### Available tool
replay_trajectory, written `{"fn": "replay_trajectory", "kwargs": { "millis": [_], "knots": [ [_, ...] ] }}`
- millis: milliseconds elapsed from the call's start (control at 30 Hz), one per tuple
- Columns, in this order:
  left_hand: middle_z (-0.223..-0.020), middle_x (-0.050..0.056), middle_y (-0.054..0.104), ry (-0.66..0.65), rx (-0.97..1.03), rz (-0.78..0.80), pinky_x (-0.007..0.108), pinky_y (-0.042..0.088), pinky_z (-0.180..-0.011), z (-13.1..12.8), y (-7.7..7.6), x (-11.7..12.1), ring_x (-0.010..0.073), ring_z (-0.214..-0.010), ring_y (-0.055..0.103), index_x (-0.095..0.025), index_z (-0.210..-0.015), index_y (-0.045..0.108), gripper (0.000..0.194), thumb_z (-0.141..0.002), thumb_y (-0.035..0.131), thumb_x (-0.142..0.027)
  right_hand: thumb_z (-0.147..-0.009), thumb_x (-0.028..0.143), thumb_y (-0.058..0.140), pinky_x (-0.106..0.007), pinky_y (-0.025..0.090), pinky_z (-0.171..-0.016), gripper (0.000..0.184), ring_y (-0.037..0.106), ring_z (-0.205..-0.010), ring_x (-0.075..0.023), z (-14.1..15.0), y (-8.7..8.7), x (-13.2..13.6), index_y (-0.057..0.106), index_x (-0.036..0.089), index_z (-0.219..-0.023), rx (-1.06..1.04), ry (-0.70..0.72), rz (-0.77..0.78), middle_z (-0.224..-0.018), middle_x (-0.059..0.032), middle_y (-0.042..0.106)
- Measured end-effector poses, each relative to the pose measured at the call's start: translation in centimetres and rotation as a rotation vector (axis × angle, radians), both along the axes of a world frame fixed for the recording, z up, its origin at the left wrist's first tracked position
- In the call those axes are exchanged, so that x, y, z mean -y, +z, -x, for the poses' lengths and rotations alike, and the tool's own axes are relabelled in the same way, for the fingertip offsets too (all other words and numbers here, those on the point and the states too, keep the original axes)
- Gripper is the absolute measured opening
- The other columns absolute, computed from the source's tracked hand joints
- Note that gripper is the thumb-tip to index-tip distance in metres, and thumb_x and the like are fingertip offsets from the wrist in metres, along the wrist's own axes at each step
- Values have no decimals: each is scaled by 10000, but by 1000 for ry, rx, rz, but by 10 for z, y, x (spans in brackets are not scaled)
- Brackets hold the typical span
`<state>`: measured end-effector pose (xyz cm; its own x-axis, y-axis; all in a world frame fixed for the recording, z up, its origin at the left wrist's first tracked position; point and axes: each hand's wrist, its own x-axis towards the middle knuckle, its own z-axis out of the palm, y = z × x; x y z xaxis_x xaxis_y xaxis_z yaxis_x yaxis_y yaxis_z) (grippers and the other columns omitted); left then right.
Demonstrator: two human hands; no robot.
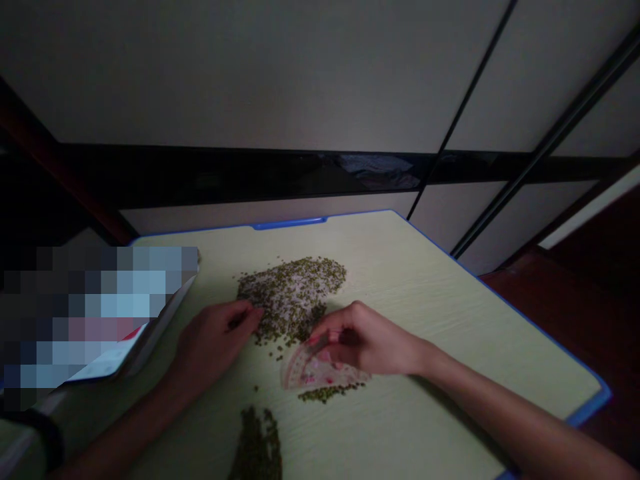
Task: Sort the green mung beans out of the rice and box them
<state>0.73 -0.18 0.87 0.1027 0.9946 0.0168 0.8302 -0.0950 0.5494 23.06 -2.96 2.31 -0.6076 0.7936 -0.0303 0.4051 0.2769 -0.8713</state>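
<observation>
While the right hand [363, 339] pinches a clear protractor [311, 375] between thumb and fingers at lower centre, the left hand [214, 335], left of centre, has thumb and forefinger drawn together at the near left edge of the mixed pile [295, 288]; whether it pinches a bean cannot be told. Green beans and pale grains make up that pile, spread directly on the pale table [430, 287] at the centre. A short row of green beans [327, 395] lies along the protractor's straight edge, and a darker heap of beans [256, 448] sits at the bottom of the frame. Behind the dark band [225, 175] of the cabinet [250, 73], in the upper middle, crumpled cloth [380, 171] shows. Reddish marks line the protractor's curve, too small to read. On the left, a screen [133, 293] is largely blurred into blocks.
</observation>
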Motion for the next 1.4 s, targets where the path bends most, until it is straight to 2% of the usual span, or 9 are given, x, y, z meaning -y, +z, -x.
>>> {"fn": "replay_trajectory", "kwargs": {
  "millis": [100, 233, 400, 533, 667, 900, 1100, 1300, 1400],
  "knots": [
    [-436, -55, 391, -4, -17, 0, 246, 245, -482, 0, 0, 0, 129, -475, 434, -211, -503, 428, 350, -737, 372, -464, -734, 229, 569, -211, 359, -468, 191, 464, -505, -90, -10, 0, -7, 616, 107, -873, -117, -90, 132, -570, 12, 530],
    [-436, -56, 396, -6, -16, -5, 244, 235, -482, 0, 0, 2, 126, -472, 435, -208, -523, 448, 345, -746, 368, -459, -712, 238, 586, -218, 358, -475, 149, 492, -489, -92, -36, 0, -5, 562, 115, -792, -105, -186, 208, -553, 4, 561],
    [-432, -57, 378, -10, -28, -26, 242, 222, -487, -1, 2, 3, 122, -473, 426, -206, -510, 430, 326, -741, 373, -429, -708, 283, 589, -234, 379, -475, 161, 524, -502, -114, -69, -4, 22, 516, 143, -739, -40, -412, 189, -568, -19, 594],
    [-446, -53, 392, -19, -44, -50, 240, 235, -500, -3, 6, 4, 127, -494, 436, -205, -514, 453, 324, -741, 369, -421, -712, 311, 573, -228, 343, -427, 173, 487, -443, -108, -75, -7, 43, 491, 163, -676, 92, -546, 157, -509, -21, 584],
    [-438, -49, 411, -17, -49, -48, 243, 225, -488, -3, 7, 4, 132, -485, 441, -207, -523, 473, 319, -739, 366, -417, -711, 286, 545, -226, 321, -407, 149, 477, -421, -112, -60, -7, 52, 473, 175, -643, 160, -568, 129, -494, -31, 587],
    [-416, -50, 397, -21, -43, -59, 245, 210, -477, -3, 6, 4, 128, -463, 426, -209, -514, 467, 318, -741, 364, -407, -696, 233, 544, -223, 269, -414, 81, 493, -444, -114, -13, -5, 52, 510, 170, -658, 292, -542, 17, -529, -42, 608],
    [-426, -49, 408, -13, -41, -68, 245, 211, -478, -3, 5, 4, 126, -463, 430, -207, -506, 479, 326, -737, 386, -417, -671, 212, 565, -218, 247, -430, 66, 465, -461, -101, 14, -6, 52, 517, 173, -653, 307, -483, -3, -528, -20, 580],
    [-428, -49, 411, -12, -37, -77, 245, 210, -480, -3, 2, 3, 124, -468, 427, -207, -502, 479, 326, -737, 393, -416, -647, 209, 592, -207, 239, -429, 83, 408, -473, -87, 29, -7, 53, 518, 172, -641, 242, -477, 5, -526, 11, 495],
    [-423, -50, 406, -13, -37, -82, 248, 204, -482, -3, 2, 3, 124, -468, 419, -208, -497, 475, 325, -738, 395, -412, -690, 180, 544, -202, 286, -440, 62, 423, -459, -83, 32, -6, 53, 483, 171, -677, 42, -405, 147, -522, 11, 515]
  ]
}}
